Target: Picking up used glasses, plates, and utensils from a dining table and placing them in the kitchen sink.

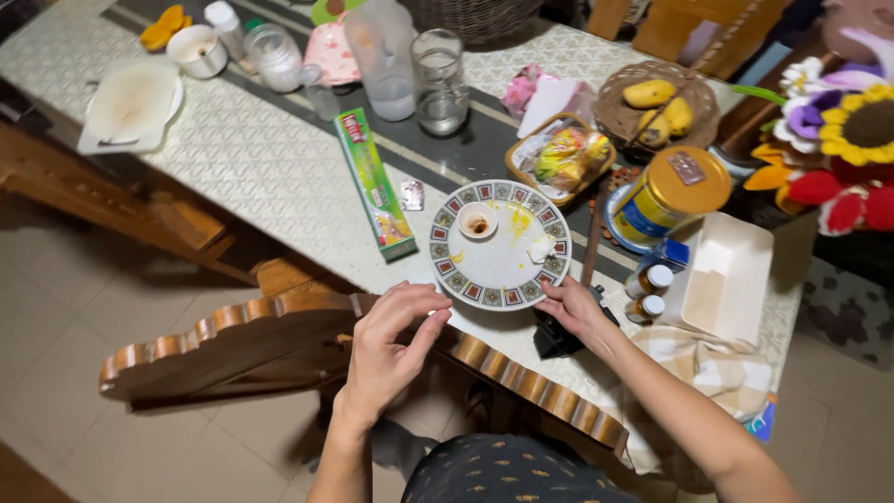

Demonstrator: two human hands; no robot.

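At the far left of the table (279, 177) lies a white tray (130, 102), with a small white cup (197, 50) and a glass jar (276, 58) behind it, then a long green box (374, 183) lying flat and two clear pitchers (414, 70) beyond it. The left hand (391, 349) hovers over the carved wooden chair back (233, 340), fingers loosely curled and grasping nothing, its fingertips just beside the near rim of the patterned plate (501, 247). The plate sits near the table's front edge and carries a small white dish (478, 222). The right hand (575, 307) grips the plate's near right rim. Further right stand a yellow-lidded tin (666, 194), two small bottles (649, 291) and a white container (731, 275)
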